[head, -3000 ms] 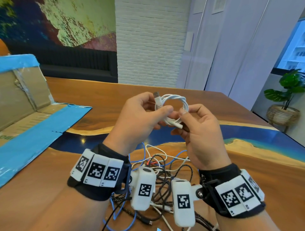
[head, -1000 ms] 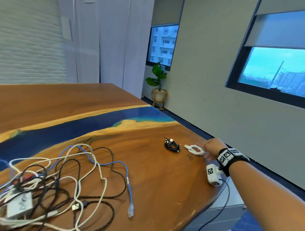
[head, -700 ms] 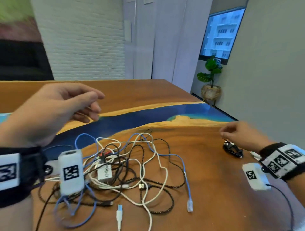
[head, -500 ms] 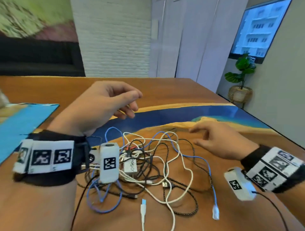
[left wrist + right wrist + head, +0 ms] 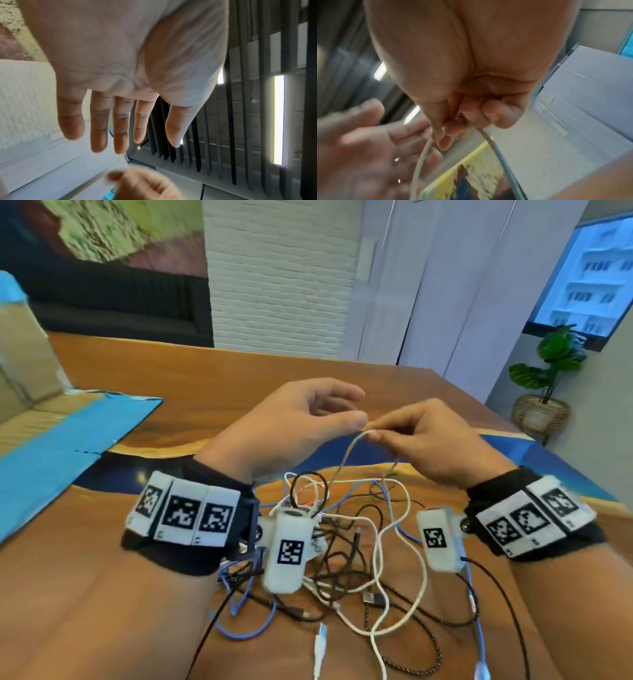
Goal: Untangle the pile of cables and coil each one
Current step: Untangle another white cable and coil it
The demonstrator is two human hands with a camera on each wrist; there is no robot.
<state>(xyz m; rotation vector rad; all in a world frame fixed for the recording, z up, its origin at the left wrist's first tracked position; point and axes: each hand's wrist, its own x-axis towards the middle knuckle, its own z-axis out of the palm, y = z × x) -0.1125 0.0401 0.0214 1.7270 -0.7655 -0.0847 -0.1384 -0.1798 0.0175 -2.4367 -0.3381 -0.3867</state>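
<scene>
A tangled pile of cables (image 5: 356, 556), white, black, blue and braided, lies on the wooden table (image 5: 102, 594) below my wrists. My right hand (image 5: 376, 433) pinches a loop of a white cable (image 5: 346, 457) between thumb and forefinger and holds it above the pile. In the right wrist view the white cable (image 5: 423, 159) hangs down in two strands from the pinching fingers (image 5: 452, 128). My left hand (image 5: 356, 409) hovers just left of the pinch with its fingers straight and relaxed, holding nothing. The left wrist view shows the same spread fingers (image 5: 120, 128).
A flattened cardboard box with blue tape (image 5: 51, 440) lies on the table at the left. A blue resin strip (image 5: 565, 467) crosses the tabletop behind the hands. A potted plant (image 5: 548, 381) stands on the floor at the far right.
My right hand left the coiled white cable at the table's right end, came back over the pile and pinched up a white cable loop. My left hand moved in beside it.
</scene>
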